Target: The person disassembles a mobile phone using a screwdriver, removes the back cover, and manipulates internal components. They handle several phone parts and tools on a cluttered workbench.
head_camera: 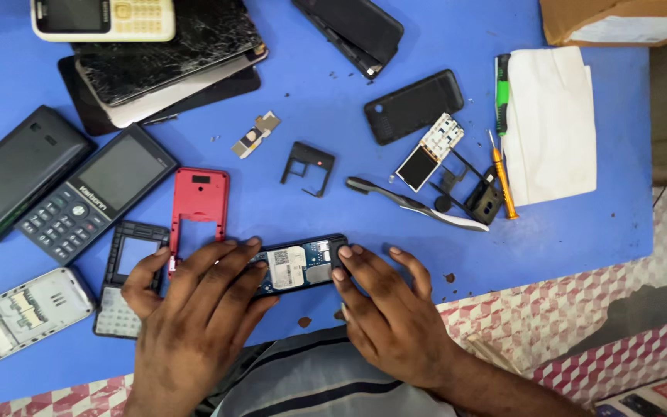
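While both hands press in from opposite ends, an opened phone body [299, 266] lies flat on the blue table [303, 116] at the near edge, its blue circuit board with a white label and a metal shield facing up. Left hand [194, 316]: fingers spread over the left end of the phone body, fingertips touching it; the grip is loose, not a fist. Right hand [387, 305]: thumb and forefinger pinch the right end of the same body, remaining fingers splayed on the table.

Just beside the left hand: a red phone frame [198, 208], partly under the fingers, and a black keypad frame [126, 274] with a white key mat. Further left: a dark keypad phone [94, 193], a black phone back [17, 181], and a silver open phone shell [17, 313].

Beyond the held body: a small black plastic bracket [308, 167], a small metal part [255, 135], a black-handled brush [414, 205], a small display module [428, 152], a black back cover [413, 106], and an orange screwdriver [502, 176] lying against a folded white cloth [553, 123]. At the far edge: cracked smartphones stacked [167, 58], a white keypad phone [102, 19], another black cover [353, 31], a cardboard box [619, 19].
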